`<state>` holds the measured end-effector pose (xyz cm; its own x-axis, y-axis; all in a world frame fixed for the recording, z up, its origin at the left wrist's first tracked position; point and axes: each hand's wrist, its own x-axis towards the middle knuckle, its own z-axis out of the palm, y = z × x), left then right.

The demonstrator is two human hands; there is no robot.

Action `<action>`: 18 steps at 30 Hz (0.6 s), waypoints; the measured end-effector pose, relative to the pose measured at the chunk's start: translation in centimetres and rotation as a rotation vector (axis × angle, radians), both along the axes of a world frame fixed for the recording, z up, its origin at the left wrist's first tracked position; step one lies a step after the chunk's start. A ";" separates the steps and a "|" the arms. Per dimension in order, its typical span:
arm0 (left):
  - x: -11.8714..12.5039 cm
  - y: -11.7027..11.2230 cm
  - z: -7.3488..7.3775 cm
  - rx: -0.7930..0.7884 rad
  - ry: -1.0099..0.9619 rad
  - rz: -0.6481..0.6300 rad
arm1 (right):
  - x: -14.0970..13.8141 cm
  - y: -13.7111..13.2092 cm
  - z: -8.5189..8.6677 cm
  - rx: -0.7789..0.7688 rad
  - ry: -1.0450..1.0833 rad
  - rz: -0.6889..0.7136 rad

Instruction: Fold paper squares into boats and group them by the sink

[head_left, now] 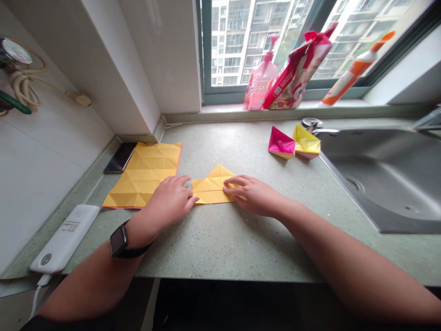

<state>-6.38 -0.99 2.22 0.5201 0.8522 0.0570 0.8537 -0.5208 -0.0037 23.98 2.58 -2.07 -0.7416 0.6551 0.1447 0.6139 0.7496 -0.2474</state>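
Folded paper (pixel 214 187) lies on a speckled counter (pixel 220 248), window (pixel 227 50) beyond.

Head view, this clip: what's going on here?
A person has both hands on a partly folded yellow paper on the counter: the left hand at its left end, the right hand at its right. A peak points away from the person. A creased sheet lies to the left; two folded shapes stand near the sink.
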 end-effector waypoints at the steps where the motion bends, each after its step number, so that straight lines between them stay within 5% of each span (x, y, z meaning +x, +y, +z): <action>1: 0.0 -0.1 0.0 0.049 0.008 0.026 | 0.0 0.0 0.0 -0.004 0.004 0.001; 4: 0.4 -0.1 -0.1 0.133 -0.043 0.070 | 0.1 0.1 -0.1 -0.007 0.010 0.002; 11: 2.1 -0.2 -2.3 -0.016 -0.181 -0.297 | 0.0 0.0 -0.1 -0.005 0.032 -0.004; 18: 2.0 0.1 -2.7 -0.106 -0.182 -0.238 | 0.8 0.3 0.6 -0.045 0.010 -0.075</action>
